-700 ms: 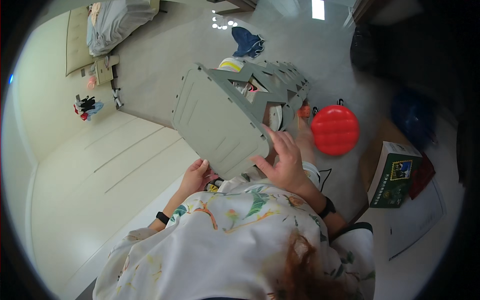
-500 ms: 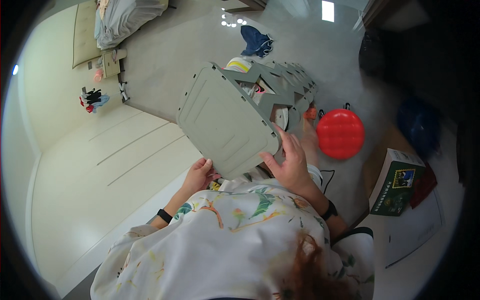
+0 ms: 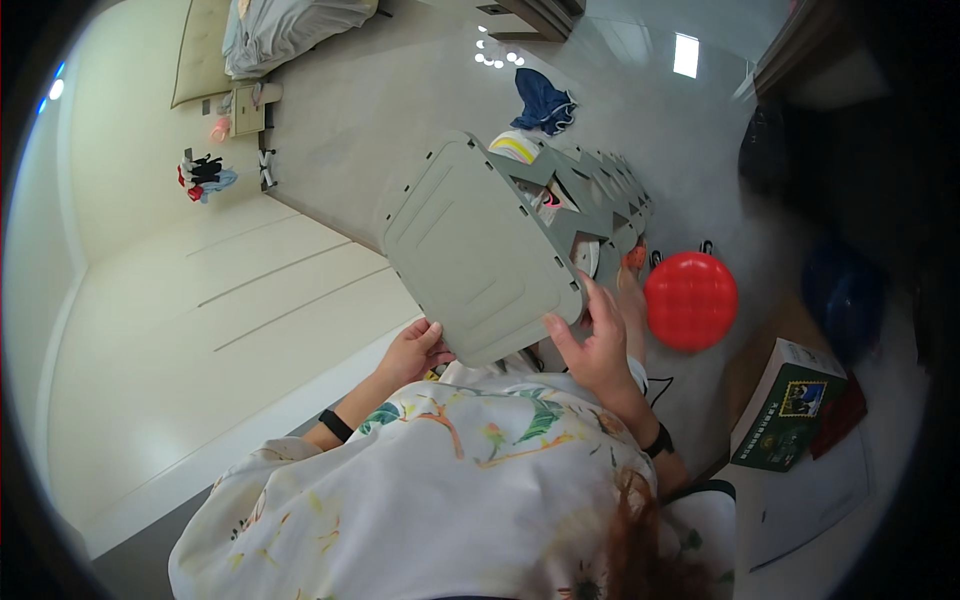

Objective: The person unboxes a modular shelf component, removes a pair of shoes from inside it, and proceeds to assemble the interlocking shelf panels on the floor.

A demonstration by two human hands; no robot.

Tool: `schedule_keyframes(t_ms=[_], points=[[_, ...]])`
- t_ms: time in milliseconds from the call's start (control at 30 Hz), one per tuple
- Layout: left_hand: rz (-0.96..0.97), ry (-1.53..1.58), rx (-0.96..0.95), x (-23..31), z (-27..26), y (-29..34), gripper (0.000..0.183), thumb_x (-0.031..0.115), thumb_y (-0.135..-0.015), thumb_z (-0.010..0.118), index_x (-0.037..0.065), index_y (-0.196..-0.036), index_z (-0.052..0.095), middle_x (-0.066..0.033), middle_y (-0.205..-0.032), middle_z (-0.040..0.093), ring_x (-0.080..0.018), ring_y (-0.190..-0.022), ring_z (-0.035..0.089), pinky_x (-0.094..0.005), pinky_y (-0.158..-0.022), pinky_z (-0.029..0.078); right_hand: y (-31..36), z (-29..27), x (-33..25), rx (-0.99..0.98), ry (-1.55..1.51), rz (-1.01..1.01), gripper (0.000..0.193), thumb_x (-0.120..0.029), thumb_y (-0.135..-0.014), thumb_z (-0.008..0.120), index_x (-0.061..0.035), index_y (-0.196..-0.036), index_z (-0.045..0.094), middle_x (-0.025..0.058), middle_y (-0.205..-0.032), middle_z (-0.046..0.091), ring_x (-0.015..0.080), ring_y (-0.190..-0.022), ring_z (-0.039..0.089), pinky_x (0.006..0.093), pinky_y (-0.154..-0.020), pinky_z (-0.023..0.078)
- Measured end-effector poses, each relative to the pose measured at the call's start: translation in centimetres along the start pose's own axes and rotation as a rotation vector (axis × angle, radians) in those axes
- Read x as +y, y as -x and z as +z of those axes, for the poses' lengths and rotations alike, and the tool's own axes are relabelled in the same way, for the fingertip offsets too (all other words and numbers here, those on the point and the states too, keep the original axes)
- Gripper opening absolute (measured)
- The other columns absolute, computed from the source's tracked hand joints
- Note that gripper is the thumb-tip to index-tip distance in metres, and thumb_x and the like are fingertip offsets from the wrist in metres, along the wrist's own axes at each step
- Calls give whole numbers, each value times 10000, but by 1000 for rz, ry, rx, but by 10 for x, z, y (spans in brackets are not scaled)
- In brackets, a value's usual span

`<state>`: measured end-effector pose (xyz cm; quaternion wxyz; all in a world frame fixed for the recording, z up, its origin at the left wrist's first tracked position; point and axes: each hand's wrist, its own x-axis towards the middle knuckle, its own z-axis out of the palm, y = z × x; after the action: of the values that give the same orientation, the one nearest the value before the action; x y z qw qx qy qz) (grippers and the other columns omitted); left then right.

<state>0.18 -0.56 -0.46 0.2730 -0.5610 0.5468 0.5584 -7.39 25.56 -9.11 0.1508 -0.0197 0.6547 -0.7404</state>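
A tall grey-green plastic shoe rack [image 3: 480, 255] stands before me, its flat top panel toward me and its zigzag-sided tiers running down to the floor. At the panel's near left corner, my left hand [image 3: 416, 352] pinches the edge, thumb on top. My right hand [image 3: 595, 335] grips the near right corner, with the thumb on the near edge and the fingers along the side. Through the side openings show a white shoe [image 3: 586, 257] and a shoe with pink and black parts [image 3: 551, 198]. A white item with a yellow stripe [image 3: 514, 148] pokes out beyond the panel.
Right of the rack is a red round stool seat [image 3: 691, 301]. A green box [image 3: 789, 405] lies farther right, near a dark blue rounded object [image 3: 845, 300]. Dark blue cloth [image 3: 543, 101] lies on the floor beyond. A white wall [image 3: 280, 300] rises at left; a bed [image 3: 290, 35] stands far left.
The whole view has shifted, so the rack, stool and room sit farther right and lower in the picture. Both hands keep their hold on the panel's near corners.
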Motion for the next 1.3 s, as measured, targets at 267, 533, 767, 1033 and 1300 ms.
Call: schedule_keyframes(t_ms=[267, 533, 767, 1033, 1300], points=[[18, -15, -48, -3, -3, -10, 256, 199, -931, 425, 69, -1145, 474, -53, -959, 588, -146, -812, 593, -274, -722, 517, 1, 7, 0, 41, -86, -28, 515, -143, -727, 655, 36, -1169, 463, 155, -1032, 537, 281, -882, 522, 335, -790, 430], [133, -25, -197, -13, -21, -30, 247, 209, -935, 418, 86, -1141, 477, -8, -978, 565, -104, -833, 561, -259, -745, 490, 13, 17, -7, 122, 18, 14, 485, -193, -755, 638, 50, -1140, 469, 154, -1085, 494, 270, -1008, 470, 339, -889, 367], [359, -38, -197, 2, -32, -36, 228, 201, -928, 434, 61, -1092, 509, 10, -927, 561, -74, -776, 514, -232, -702, 446, 25, 35, -34, 142, 368, -52, 443, -186, -742, 637, 25, -1107, 501, 157, -1119, 467, 268, -1030, 468, 331, -898, 363], [691, -316, -155, 69, -110, -48, 325, 224, -915, 464, 8, -1153, 508, -26, -964, 581, -102, -886, 510, -233, -806, 408, 83, 83, -36, 47, 303, -1, 204, -129, -731, 637, 27, -856, 597, 135, -961, 534, 191, -819, 534, 283, -706, 428], [986, -845, -244, 130, -92, -85, 317, 234, -898, 466, -1, -1100, 533, -142, -949, 619, -220, -869, 573, -295, -786, 427, 91, 132, -12, -193, 207, 330, 262, -182, -768, 657, 50, -660, 601, 93, -638, 535, 131, -612, 501, 253, -546, 394]])
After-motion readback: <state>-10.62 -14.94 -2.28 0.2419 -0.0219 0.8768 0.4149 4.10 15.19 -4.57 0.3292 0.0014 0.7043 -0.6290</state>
